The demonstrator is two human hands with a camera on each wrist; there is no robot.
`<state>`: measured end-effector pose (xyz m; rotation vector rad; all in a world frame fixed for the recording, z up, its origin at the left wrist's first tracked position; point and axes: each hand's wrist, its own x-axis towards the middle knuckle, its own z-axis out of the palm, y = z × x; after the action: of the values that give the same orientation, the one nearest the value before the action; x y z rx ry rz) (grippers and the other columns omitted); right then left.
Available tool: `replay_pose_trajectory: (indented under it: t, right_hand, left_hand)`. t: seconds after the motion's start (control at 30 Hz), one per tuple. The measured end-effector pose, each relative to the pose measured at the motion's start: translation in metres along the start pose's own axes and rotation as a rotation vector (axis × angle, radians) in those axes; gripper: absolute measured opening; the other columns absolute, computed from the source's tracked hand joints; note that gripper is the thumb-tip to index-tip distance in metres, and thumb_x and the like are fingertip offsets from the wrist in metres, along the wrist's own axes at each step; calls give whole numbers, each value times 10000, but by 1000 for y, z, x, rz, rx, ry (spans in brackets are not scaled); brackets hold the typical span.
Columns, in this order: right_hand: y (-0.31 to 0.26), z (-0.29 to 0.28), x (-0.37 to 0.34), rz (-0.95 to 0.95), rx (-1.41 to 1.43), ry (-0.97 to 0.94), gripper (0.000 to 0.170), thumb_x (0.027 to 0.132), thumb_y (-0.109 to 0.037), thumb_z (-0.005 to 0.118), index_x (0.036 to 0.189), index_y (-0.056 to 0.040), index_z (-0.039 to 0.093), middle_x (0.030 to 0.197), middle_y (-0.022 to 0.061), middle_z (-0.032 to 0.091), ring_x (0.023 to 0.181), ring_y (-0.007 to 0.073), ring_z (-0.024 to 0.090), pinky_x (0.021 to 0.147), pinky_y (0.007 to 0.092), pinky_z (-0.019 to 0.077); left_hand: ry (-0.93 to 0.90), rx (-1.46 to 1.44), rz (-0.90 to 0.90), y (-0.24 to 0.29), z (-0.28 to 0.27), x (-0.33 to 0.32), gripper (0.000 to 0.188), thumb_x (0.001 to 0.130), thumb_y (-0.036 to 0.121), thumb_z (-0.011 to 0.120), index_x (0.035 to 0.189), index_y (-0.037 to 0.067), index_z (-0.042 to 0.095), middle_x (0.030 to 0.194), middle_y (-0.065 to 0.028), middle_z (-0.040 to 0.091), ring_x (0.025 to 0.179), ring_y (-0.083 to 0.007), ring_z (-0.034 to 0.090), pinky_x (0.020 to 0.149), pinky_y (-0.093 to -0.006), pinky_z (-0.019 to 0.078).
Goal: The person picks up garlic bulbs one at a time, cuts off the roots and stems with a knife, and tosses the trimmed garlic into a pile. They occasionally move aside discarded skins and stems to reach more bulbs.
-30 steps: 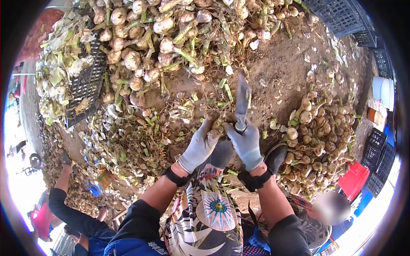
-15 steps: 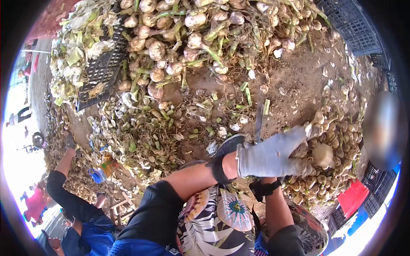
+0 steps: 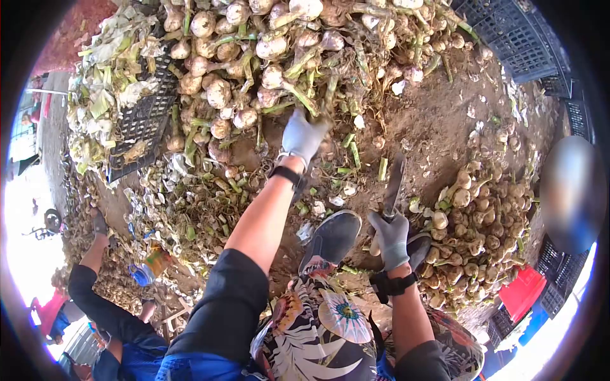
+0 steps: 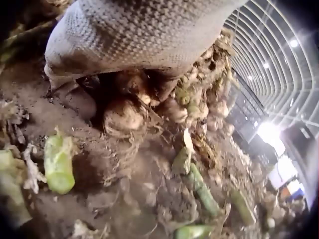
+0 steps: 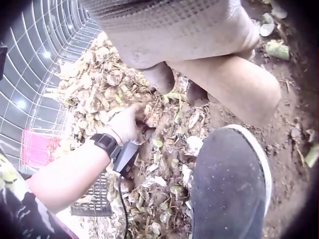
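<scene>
My gloved left hand (image 3: 302, 136) reaches to the near edge of the big heap of garlic (image 3: 254, 70). Its fingers curl round a dirt-covered garlic bulb (image 4: 123, 117), partly hidden under the glove in the left wrist view; the bulb also shows at the fingertips in the right wrist view. Low over the ground by my shoes, the gloved right hand (image 3: 391, 236) grips a knife (image 3: 394, 184) with its blade pointing away from me. The knife's pale wooden handle (image 5: 232, 84) sticks out of the fist.
A heap of trimmed garlic (image 3: 476, 228) lies to the right. Cut stalks and leaf scraps (image 3: 197, 203) cover the ground at left, beside a tilted black crate (image 3: 143, 127). My shoe (image 3: 333, 238) is between the hands. Stacked crates (image 3: 508, 38) stand far right; another person sits at lower left.
Both hands were together at a garlic bulb with the knife. The left hand then crossed right to the trimmed heap and swung back to the big heap. The right hand shifted right, keeping the knife.
</scene>
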<state>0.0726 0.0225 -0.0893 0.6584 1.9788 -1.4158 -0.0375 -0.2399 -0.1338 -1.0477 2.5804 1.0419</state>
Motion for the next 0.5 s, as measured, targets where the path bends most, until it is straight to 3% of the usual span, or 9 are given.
replay_pose_trajectory:
  t: [0.03,0.07,0.1,0.17,0.23,0.3,0.37,0.4,0.5]
  right_hand:
    - [-2,0,2,-10,5,-21,167,844,-133,744,875,18,682,698,-20,629,619,47,539,543,256,440]
    - [-7,1,1,-18,11,-26,167,844,-133,744,875,18,682,698,-20,629,619,47,539,543,256,440]
    - [-15,0,-3,-17,53,-3,167,846,-134,745,878,18,683,699,-21,628,633,49,541,557,251,443]
    - [-20,0,-4,-116,84,13,169,858,-138,749,908,11,685,741,-12,645,633,60,543,567,251,449]
    - [-36,10,-11,-253,168,1,151,868,-117,746,929,3,679,797,-18,646,679,59,555,616,252,463]
    - [-25,16,-9,-263,203,-43,134,872,-88,736,961,-8,675,849,-28,640,747,68,563,681,252,468]
    - [-68,32,-33,-223,241,-109,163,866,-64,730,1008,-14,666,881,-32,620,804,78,547,725,247,452]
    - [-51,35,-23,-320,224,-124,253,894,-29,662,1144,-7,628,1068,14,617,908,121,560,782,278,464]
    - [-59,30,-23,-383,236,-97,196,924,-102,664,1098,-13,645,936,11,632,787,117,595,678,269,487]
  left_hand:
    - [-262,-160,-132,9,-18,-14,528,826,389,781,1114,17,542,869,-123,695,734,-253,686,697,-364,573]
    - [-397,-178,-67,-7,-14,-23,557,831,421,765,1177,32,568,874,-130,702,759,-294,702,724,-410,581]
    - [-424,-97,-20,-19,-12,-39,576,838,456,749,1213,51,586,880,-135,711,767,-297,705,718,-418,575]
    - [-104,-106,226,-66,15,-72,549,821,521,728,1091,49,650,839,-188,710,774,-396,689,736,-461,551]
    - [-300,-171,74,-51,-14,-106,484,881,490,650,1024,28,670,783,-226,684,774,-405,689,700,-483,534]
    - [-313,-300,176,-73,11,-122,517,908,536,603,1085,56,675,821,-249,680,781,-423,679,676,-495,526]
    - [-554,-296,120,-32,-28,-136,407,952,415,606,1144,62,674,912,-258,678,831,-418,667,695,-456,517]
    - [-483,-365,180,-25,-28,-144,419,954,437,599,1110,55,669,907,-262,674,836,-423,666,701,-465,514]
    - [-427,-272,288,-19,-54,-153,483,956,510,579,1039,39,642,920,-264,674,888,-431,664,719,-481,506]
